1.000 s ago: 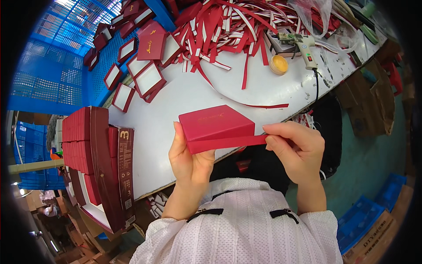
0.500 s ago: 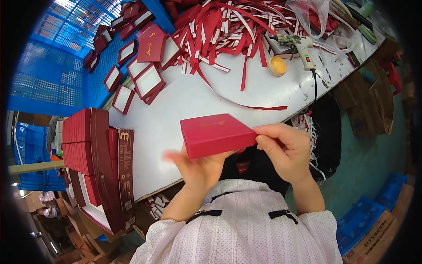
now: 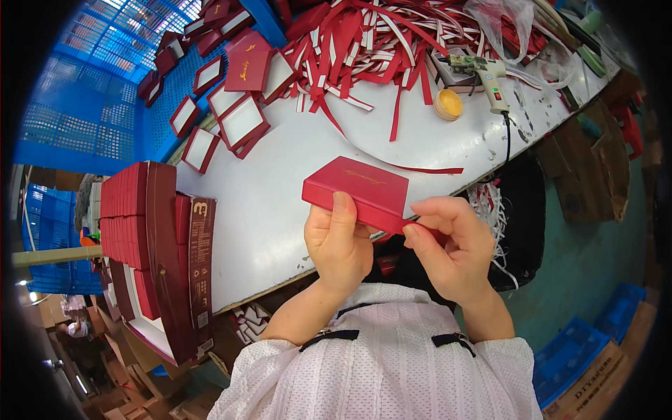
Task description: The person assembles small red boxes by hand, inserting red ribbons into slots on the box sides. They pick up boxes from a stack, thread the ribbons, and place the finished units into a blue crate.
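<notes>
A flat red gift box (image 3: 364,183) with gold lettering on its lid is held tilted above the front edge of the table. My left hand (image 3: 339,245) grips its near side, thumb pressed on the front wall and the other fingers underneath. At the box's near right corner my right hand (image 3: 451,245) pinches a short red strip (image 3: 432,234) that runs out from the box's side. My right palm partly hides the strip's far end. Behind the box, a long red ribbon (image 3: 427,169) curves across the white table (image 3: 259,203).
Red and white ribbons (image 3: 364,49) heap at the back. Open boxes (image 3: 242,126) lie by the blue crate (image 3: 84,112). A carton (image 3: 168,273) of red boxes stands left. A glue gun (image 3: 493,84) and a round yellow-filled tub (image 3: 448,105) sit at the right.
My left thumb has swung from spread out to pressed on the box's front wall. The box has turned and moved slightly up and right; a red strip now shows at my right fingers.
</notes>
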Demonstrator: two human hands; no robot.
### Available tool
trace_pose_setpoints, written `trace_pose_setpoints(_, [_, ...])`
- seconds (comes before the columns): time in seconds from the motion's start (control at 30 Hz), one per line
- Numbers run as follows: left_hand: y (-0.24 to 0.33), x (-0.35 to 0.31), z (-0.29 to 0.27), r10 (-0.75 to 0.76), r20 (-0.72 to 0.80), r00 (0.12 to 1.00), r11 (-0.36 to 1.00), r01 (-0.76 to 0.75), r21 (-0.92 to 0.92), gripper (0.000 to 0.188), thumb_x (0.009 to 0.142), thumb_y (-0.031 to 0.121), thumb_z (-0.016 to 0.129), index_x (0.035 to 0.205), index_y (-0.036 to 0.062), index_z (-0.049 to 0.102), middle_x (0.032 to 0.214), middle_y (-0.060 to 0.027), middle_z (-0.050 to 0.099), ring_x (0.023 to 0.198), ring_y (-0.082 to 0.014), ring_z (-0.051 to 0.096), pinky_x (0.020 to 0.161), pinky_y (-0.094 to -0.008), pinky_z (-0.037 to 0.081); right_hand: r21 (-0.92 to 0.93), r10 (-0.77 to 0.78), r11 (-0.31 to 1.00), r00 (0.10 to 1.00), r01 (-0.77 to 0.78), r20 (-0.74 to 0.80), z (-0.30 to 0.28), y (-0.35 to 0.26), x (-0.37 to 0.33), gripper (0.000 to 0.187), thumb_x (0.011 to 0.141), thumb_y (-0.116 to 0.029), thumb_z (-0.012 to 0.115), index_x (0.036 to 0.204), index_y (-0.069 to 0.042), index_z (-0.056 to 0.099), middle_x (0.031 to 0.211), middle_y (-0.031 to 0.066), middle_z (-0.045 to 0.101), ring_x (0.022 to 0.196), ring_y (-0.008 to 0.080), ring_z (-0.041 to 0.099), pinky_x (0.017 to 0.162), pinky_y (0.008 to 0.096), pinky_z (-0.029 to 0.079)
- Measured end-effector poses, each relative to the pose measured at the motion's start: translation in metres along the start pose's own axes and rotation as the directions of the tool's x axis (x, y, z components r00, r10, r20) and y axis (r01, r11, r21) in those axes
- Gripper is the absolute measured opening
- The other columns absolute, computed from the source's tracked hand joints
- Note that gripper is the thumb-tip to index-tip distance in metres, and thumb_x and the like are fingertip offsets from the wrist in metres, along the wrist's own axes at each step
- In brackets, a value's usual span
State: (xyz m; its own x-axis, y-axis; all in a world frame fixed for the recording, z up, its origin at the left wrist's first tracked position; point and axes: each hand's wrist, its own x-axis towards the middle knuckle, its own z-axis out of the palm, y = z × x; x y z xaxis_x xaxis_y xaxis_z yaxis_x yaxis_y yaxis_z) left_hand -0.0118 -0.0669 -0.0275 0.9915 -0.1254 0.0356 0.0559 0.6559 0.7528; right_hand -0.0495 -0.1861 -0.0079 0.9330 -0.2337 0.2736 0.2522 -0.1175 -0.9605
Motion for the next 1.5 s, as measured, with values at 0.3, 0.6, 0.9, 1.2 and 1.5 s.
trace_pose_setpoints(0.3, [0.018, 0.004, -0.003, -0.23, -0.007, 0.973, 0.905, 0.211, -0.37, 0.028, 0.088, 0.026, 0.037, 0.097, 0.0011, 0.047, 0.097, -0.0119, 0.055, 0.09, -0.0216, 0.055, 0.078, -0.034, 0.046, -0.269, -0.027, 0.962, 0.995, 0.053, 0.097, -0.026, 0.004, 0.01, 0.01, 0.067, -0.002, 0.062, 0.077, -0.001, 0.059, 0.062, 0.0078, 0.057, 0.05, 0.0161, 0.053, 0.046, 0.024, 0.04])
trace_pose_setpoints(0.6, [0.025, -0.001, -0.003, -0.363, 0.018, 0.931, 0.71, 0.29, -0.641, 0.033, 0.088, 0.027, 0.034, 0.095, -0.0022, 0.047, 0.095, -0.0171, 0.055, 0.088, -0.0281, 0.056, 0.072, -0.0401, 0.051, -0.301, -0.062, 0.95, 0.994, 0.088, 0.095, -0.029, 0.01, 0.014, 0.014, 0.069, 0.001, 0.059, 0.083, 0.0, 0.06, 0.062, 0.0091, 0.057, 0.052, 0.0145, 0.053, 0.048, 0.0227, 0.04])
trace_pose_setpoints(0.9, [0.01, -0.003, -0.028, -0.377, 0.079, 0.923, 0.607, 0.31, -0.732, 0.037, 0.088, 0.03, 0.032, 0.099, -0.0034, 0.045, 0.098, -0.0187, 0.053, 0.089, -0.0314, 0.055, 0.07, -0.0419, 0.051, 0.042, 0.261, 0.963, 0.961, -0.265, 0.086, -0.032, 0.01, 0.011, 0.016, 0.069, 0.002, 0.058, 0.085, 0.001, 0.061, 0.069, 0.0065, 0.061, 0.057, 0.007, 0.054, 0.052, 0.0178, 0.042])
trace_pose_setpoints(1.2, [0.014, 0.0, -0.038, -0.362, 0.085, 0.928, 0.606, 0.304, -0.735, 0.034, 0.088, 0.029, 0.034, 0.098, -0.001, 0.046, 0.099, -0.0142, 0.053, 0.093, -0.0248, 0.054, 0.077, -0.0352, 0.05, -0.073, 0.1, 0.992, 0.995, -0.098, 0.023, -0.027, 0.002, 0.011, 0.014, 0.068, 0.001, 0.06, 0.083, 0.001, 0.061, 0.068, 0.0069, 0.061, 0.057, 0.0077, 0.055, 0.051, 0.0186, 0.041])
trace_pose_setpoints(1.5, [0.012, -0.004, -0.031, -0.396, 0.103, 0.913, 0.631, 0.352, -0.691, 0.036, 0.088, 0.031, 0.034, 0.099, -0.0003, 0.046, 0.099, -0.0134, 0.053, 0.091, -0.0246, 0.055, 0.074, -0.0353, 0.051, 0.004, 0.173, 0.985, 0.984, -0.173, 0.044, -0.026, 0.014, 0.014, 0.023, 0.069, -0.001, 0.06, 0.091, 0.001, 0.058, 0.074, 0.0075, 0.06, 0.059, 0.0073, 0.053, 0.054, 0.0196, 0.044])
